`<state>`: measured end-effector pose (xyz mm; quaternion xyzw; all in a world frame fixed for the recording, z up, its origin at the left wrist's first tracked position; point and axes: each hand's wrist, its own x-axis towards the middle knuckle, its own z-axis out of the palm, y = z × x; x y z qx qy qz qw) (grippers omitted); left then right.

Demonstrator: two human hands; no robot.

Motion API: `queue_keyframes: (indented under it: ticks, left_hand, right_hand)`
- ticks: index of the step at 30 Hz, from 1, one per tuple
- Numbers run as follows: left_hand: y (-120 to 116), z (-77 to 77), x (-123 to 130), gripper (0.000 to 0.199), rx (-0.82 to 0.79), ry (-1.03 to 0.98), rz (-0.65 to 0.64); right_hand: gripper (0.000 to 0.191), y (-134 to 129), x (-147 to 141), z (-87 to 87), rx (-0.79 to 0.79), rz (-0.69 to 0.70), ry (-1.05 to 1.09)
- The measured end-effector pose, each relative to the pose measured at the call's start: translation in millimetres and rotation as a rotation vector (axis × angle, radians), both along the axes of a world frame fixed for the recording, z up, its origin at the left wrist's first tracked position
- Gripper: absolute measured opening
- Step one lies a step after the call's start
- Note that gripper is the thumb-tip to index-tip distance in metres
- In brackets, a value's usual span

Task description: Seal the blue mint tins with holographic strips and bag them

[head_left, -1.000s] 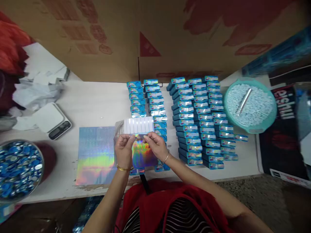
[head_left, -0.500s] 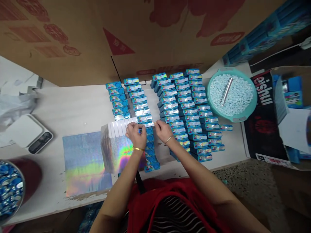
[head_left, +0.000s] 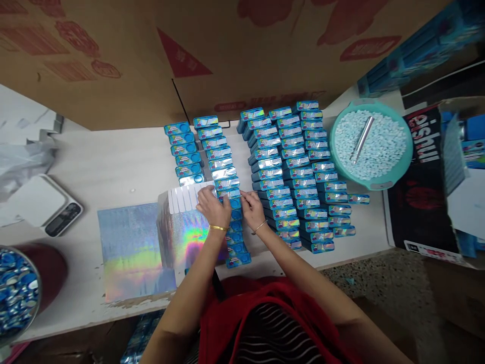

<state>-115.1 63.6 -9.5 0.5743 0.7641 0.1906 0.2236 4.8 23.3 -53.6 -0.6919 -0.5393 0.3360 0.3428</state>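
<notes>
One box top (head_left: 229,194), long axis left-right

White table (head_left: 132,162) against big brown cardboard box (head_left: 125,96) with red print. Left side: kitchen scale (head_left: 47,202) with dark display, crumpled plastic bag (head_left: 22,164) just behind. Lower left: dark red bucket (head_left: 55,273) full of blue and silver pieces (head_left: 17,288). Right side: turquoise bowl (head_left: 408,154) of pale pellets (head_left: 384,151), shiny metal tube (head_left: 362,139) lying slantwise on top. Beside bowl, black carton (head_left: 420,207) with white lettering. Speckled floor (head_left: 343,270) below table edge.
</notes>
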Motion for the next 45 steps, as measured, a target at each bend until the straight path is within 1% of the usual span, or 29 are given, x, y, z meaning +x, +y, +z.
queue_keyframes:
  ticks: [3,5,6,7,9,10,11,13,15,17,19,21,23,24,26,28,30,32,34,36,39,42,45]
  left_hand:
    - [-2.8,0.5,3.5,0.037,-0.012,0.006,-0.007]
    - [-2.5,3.0,-4.9,0.032,-0.004,-0.046,-0.039]
    - [-0.9,4.5,-14.9,0.028,0.025,-0.091,-0.057]
    - [2.0,5.8,-29.4,0.023,0.069,-0.135,-0.071]
    - [11.8,6.2,-70.5,0.020,0.170,-0.181,-0.083]
    - [18.4,4.6,-95.1,0.022,0.197,-0.174,-0.084]
    - [25.6,1.5,-120.6,0.024,0.187,-0.159,-0.093]
    - [39.6,-8.9,-168.2,0.030,0.054,-0.156,-0.113]
    - [49.2,-21.0,-204.1,0.029,-0.130,-0.230,-0.152]
    - [52.1,-28.3,-225.3,0.028,-0.275,-0.330,-0.206]
    - [49.6,-26.1,-234.9,0.033,-0.338,-0.420,-0.248]
    - [45.7,-14.2,-237.2,0.034,-0.324,-0.491,-0.276]
    - [45.1,2.6,-235.0,0.031,-0.257,-0.510,-0.337]
    - [47.0,10.8,-232.4,0.028,-0.199,-0.474,-0.377]
    - [56.0,23.0,-223.7,0.024,-0.057,-0.327,-0.452]
    - [71.4,28.0,-210.4,0.024,0.091,-0.168,-0.505]
    - [91.4,26.6,-193.1,0.025,0.213,-0.052,-0.538]
    - [113.0,21.5,-173.8,0.024,0.292,0.030,-0.564]
    - [132.2,14.7,-154.9,0.024,0.319,0.084,-0.575]
    - [145.9,7.0,-138.7,0.025,0.315,0.110,-0.577]
    - [154.6,-5.7,-121.8,0.026,0.292,0.118,-0.578]
    - [154.5,-17.1,-112.3,0.026,0.265,0.111,-0.571]
    - [150.6,-21.2,-107.4,0.023,0.274,0.088,-0.538]
  right_hand:
    - [0.042,-5.7,0.4,-2.4,-0.041,0.114,-0.067]
    - [0.044,-3.7,1.0,3.6,-0.014,0.137,-0.196]
    - [0.044,-0.8,-0.2,9.7,0.018,0.129,-0.261]
    - [0.045,3.1,-3.3,17.6,0.055,0.119,-0.314]
    - [0.045,13.6,-16.3,36.2,0.126,0.142,-0.376]
    - [0.043,19.9,-26.4,45.4,0.151,0.183,-0.388]
    - [0.042,26.7,-38.8,53.3,0.168,0.240,-0.392]
    - [0.039,40.8,-67.9,63.3,0.182,0.369,-0.398]
    - [0.037,54.0,-98.5,65.0,0.171,0.498,-0.411]
    - [0.036,64.4,-125.1,61.3,0.152,0.598,-0.426]
    - [0.035,71.5,-144.3,57.3,0.138,0.651,-0.430]
    - [0.031,76.4,-155.0,57.0,0.113,0.669,-0.417]
    - [0.028,82.0,-157.7,62.0,0.071,0.666,-0.398]
    - [0.028,86.1,-156.5,66.1,0.054,0.662,-0.393]
    - [0.029,98.6,-150.1,75.8,0.050,0.645,-0.403]
    - [0.029,116.9,-139.9,84.7,0.070,0.624,-0.441]
    - [0.028,139.4,-127.4,90.0,0.082,0.598,-0.495]
    - [0.029,163.0,-113.8,90.1,0.079,0.575,-0.543]
    - [0.029,184.0,-100.4,84.9,0.070,0.552,-0.571]
    - [0.028,200.3,-88.4,76.1,0.062,0.533,-0.577]
    - [0.026,215.2,-75.0,61.4,0.055,0.524,-0.573]
    - [0.026,221.4,-67.7,48.5,0.052,0.527,-0.567]
    - [0.027,222.8,-65.4,36.3,0.056,0.517,-0.556]
